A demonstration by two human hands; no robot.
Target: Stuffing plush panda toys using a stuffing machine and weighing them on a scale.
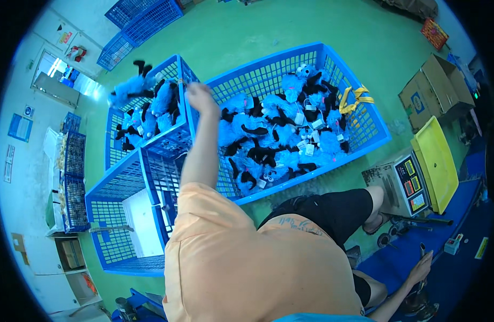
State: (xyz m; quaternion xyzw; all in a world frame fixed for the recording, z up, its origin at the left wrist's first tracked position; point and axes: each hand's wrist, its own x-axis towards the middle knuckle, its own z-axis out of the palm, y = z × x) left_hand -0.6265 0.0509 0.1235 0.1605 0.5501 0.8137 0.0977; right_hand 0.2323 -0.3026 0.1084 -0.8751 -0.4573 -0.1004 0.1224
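My left hand (202, 100) is stretched out over the rim between two blue crates, its fingers loosely apart and slightly blurred, with nothing in them. Left of it, a blue furry plush toy (133, 88) with black limbs hangs over the rim of the left crate (114, 153), apart from the hand. That crate holds several similar toys (164, 99). Many more tagged toys (279, 129) fill the large blue crate (359, 131). My right hand (420, 269) is low on the right at the blue workbench (389, 260), closed around a slim dark object that I cannot make out.
A divided blue crate (99, 214) with a white sheet inside stands at the near left. On the right are a scale (410, 182) with a yellow tray (436, 163) and an open cardboard box (434, 91). Stacked crates (142, 24) stand at the far wall.
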